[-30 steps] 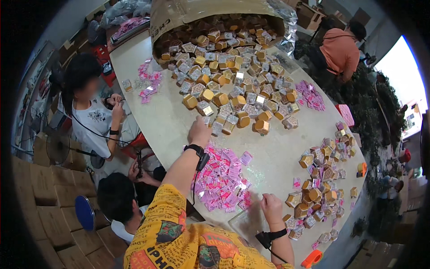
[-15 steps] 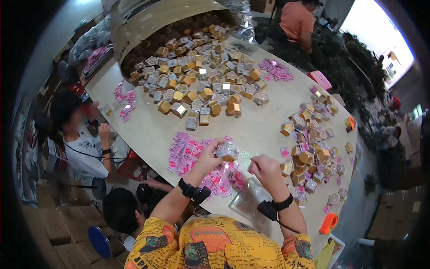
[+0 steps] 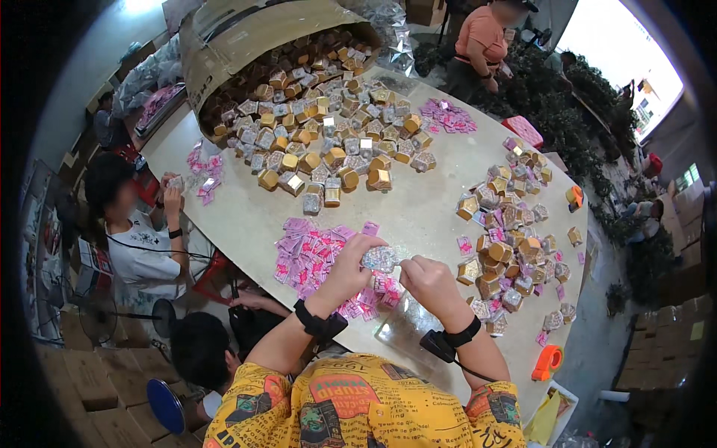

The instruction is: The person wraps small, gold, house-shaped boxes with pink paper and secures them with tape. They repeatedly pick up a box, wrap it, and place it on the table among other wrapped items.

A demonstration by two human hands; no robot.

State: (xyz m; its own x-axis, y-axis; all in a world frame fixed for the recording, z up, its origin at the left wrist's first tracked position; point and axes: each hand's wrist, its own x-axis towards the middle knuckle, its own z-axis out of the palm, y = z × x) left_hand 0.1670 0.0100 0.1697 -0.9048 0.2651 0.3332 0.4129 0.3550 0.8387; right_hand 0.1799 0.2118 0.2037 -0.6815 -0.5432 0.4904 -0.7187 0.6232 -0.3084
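The person's left hand (image 3: 349,263) holds one small sparkly faceted piece (image 3: 379,258) out over the counter (image 3: 422,209), its fingers closed about the left side of the piece, glittery face up. The right hand (image 3: 433,285) is just beside it at three o'clock, fingers curled in narrowly toward the near right edge; whether they touch the piece or pinch something thin, I cannot tell. The step in hand looks like close handwork on this single piece, the left hand steadying and the right working at the rim. The next move, I judge, calls for a firm left hold and a small, precise motion of the right fingers, with the piece kept from turning. From the piece, a heap of pink packets (image 3: 305,254) spreads at nine o'clock, partly under the left hand and forearm. At eleven o'clock lies the large pile of gold-and-clear pieces (image 3: 317,153), spilling from the mouth of a big brown carton (image 3: 280,36). A second cluster of such pieces (image 3: 504,250), with pink packets among them, sits at three o'clock; a smaller pink pile (image 3: 448,117) lies toward one o'clock. An orange ring-shaped tool (image 3: 548,362) rests at four o'clock, and a clear flat slab (image 3: 403,328) at six, near the right wrist.
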